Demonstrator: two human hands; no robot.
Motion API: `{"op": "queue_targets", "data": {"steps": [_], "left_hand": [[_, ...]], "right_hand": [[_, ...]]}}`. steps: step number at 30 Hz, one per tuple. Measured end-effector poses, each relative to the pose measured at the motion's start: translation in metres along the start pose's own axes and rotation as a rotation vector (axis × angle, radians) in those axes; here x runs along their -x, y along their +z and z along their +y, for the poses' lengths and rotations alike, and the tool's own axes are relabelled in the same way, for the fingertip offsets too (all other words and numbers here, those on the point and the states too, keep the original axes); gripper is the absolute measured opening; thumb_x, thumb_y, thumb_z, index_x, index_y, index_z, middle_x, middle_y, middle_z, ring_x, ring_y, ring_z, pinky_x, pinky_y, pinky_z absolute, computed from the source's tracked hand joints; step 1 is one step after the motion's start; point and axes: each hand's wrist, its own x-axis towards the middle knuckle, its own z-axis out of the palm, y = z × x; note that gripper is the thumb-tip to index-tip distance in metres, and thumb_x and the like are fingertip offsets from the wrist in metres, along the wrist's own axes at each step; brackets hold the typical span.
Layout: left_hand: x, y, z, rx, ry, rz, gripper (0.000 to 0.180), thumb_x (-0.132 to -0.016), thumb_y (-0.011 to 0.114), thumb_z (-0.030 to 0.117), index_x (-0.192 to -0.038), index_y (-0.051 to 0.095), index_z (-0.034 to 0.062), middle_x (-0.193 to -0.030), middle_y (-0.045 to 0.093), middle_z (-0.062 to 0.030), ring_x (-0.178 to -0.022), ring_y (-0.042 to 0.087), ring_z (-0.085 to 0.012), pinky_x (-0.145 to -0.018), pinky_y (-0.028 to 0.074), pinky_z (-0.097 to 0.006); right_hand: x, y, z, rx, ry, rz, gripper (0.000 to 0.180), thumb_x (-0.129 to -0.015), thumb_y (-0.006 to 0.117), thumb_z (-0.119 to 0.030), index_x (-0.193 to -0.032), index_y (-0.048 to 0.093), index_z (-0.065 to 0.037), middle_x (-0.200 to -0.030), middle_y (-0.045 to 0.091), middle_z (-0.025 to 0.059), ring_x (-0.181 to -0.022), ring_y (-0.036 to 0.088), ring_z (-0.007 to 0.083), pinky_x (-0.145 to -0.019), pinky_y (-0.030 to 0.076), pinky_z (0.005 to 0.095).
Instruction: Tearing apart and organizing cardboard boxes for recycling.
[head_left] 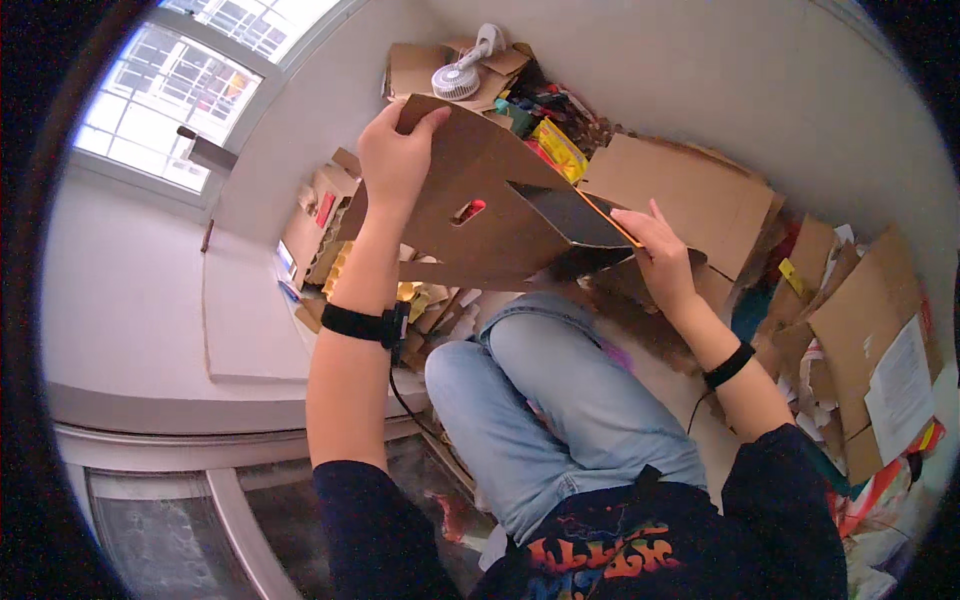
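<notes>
A brown cardboard box [490,165], partly unfolded, hangs tilted in the air above my knees. My left hand [392,165] pinches its upper left corner, with the thumb over the top edge. An oval hand hole [468,211] is cut through the large panel, and something red shows through it. On the right, a dark flap [560,213] stands out from the panel, with a thin orange edge. My right hand [658,255] holds the box at this orange edge, fingers along the outside; part of its grip is hidden.
Flattened cardboard [690,195] leans by the back wall. A white fan [458,80] lies on a pile at the back. Cartons and egg trays [338,270] are stacked at left, below a window [165,110]. More cardboard [880,330] and scraps lie at right. Cords hang from both wristbands.
</notes>
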Motion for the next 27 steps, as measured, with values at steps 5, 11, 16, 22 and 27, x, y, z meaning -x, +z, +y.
{"op": "queue_targets", "data": {"steps": [5, 11, 16, 22, 27], "left_hand": [[-0.002, 0.007, 0.01, 0.004, 0.044, 0.015, 0.018, -0.074, 0.071, 0.017, -0.083, 0.066, 0.0022, -0.072, 0.066, -0.0113, -0.063, 0.06, -0.0212, -0.062, 0.045, -0.031], [0.004, 0.002, 0.005, 0.028, 0.122, 0.026, 0.016, -0.072, 0.072, 0.015, -0.082, 0.067, 0.004, -0.076, 0.065, -0.009, -0.066, 0.058, -0.0198, -0.066, 0.044, -0.03], [0.009, 0.007, 0.019, 0.103, 0.16, 0.081, 0.012, -0.07, 0.072, 0.01, -0.079, 0.066, 0.0039, -0.074, 0.064, -0.0067, -0.07, 0.057, -0.0186, -0.071, 0.042, -0.029], [0.006, 0.008, 0.022, 0.163, 0.163, 0.072, 0.013, -0.069, 0.073, 0.011, -0.077, 0.065, 0.0039, -0.075, 0.064, -0.0058, -0.067, 0.055, -0.0183, -0.07, 0.039, -0.028], [0.013, 0.014, 0.025, 0.096, 0.169, 0.081, 0.011, -0.07, 0.07, 0.009, -0.078, 0.066, 0.0047, -0.077, 0.064, -0.005, -0.067, 0.053, -0.0182, -0.071, 0.039, -0.028]], "right_hand": [[0.002, -0.005, 0.003, -0.038, 0.054, -0.043, 0.038, -0.075, 0.056, 0.006, -0.111, 0.059, -0.005, -0.113, 0.059, 0.012, -0.108, 0.055, 0.028, -0.104, 0.031, 0.0472], [-0.019, -0.026, 0.009, -0.375, 0.155, -0.419, 0.048, -0.074, 0.07, -0.021, -0.117, 0.056, -0.006, -0.135, 0.042, 0.0113, -0.127, 0.037, 0.0259, -0.107, 0.026, 0.0392], [-0.042, -0.028, 0.033, -0.535, 0.319, -0.487, 0.052, -0.071, 0.074, -0.033, -0.112, 0.056, -0.006, -0.146, 0.024, 0.0142, -0.135, 0.023, 0.0271, -0.11, 0.02, 0.0396], [-0.072, -0.011, 0.032, -0.457, 0.329, -0.561, 0.096, -0.06, 0.083, -0.026, -0.134, 0.022, -0.011, -0.135, 0.032, 0.0156, -0.127, 0.032, 0.026, -0.109, 0.024, 0.0408], [-0.078, 0.003, 0.026, -0.363, 0.257, -0.622, 0.105, -0.057, 0.086, -0.031, -0.137, 0.021, -0.008, -0.13, 0.041, 0.0154, -0.122, 0.038, 0.0255, -0.101, 0.032, 0.0348]]}}
